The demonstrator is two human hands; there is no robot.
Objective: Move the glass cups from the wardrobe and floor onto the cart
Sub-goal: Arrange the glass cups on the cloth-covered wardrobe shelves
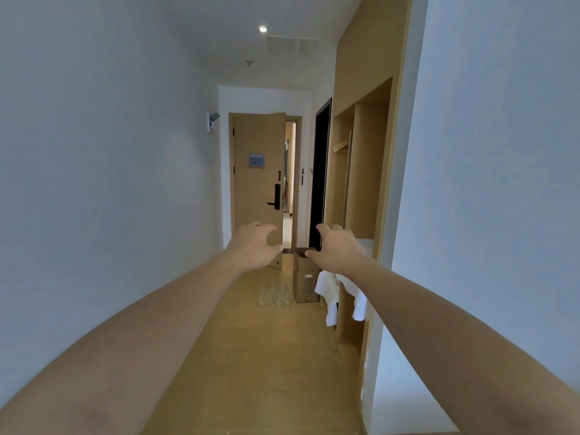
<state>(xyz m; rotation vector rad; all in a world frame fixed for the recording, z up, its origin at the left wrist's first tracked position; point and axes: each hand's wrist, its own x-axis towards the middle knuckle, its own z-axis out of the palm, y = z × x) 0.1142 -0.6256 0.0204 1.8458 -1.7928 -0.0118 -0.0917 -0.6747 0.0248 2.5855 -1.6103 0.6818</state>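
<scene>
Head view: reaching both arms forward down a corridor, left hand (255, 246) and right hand (337, 249) hovering with fingers loosely curled, holding nothing. Sitting far off on the floor (257, 356), glass cups (276, 296) clustered just left of a cardboard box (306, 277), beside the wardrobe (361, 183).

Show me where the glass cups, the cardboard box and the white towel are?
glass cups (276, 296), head view, middle of the cluster on the floor
cardboard box (306, 277), head view, its front face
white towel (326, 290), head view, its hanging left part

arms: 2, bare to frame edge — no sleeves | left hand (255, 248) — right hand (337, 248): no gloves
</scene>
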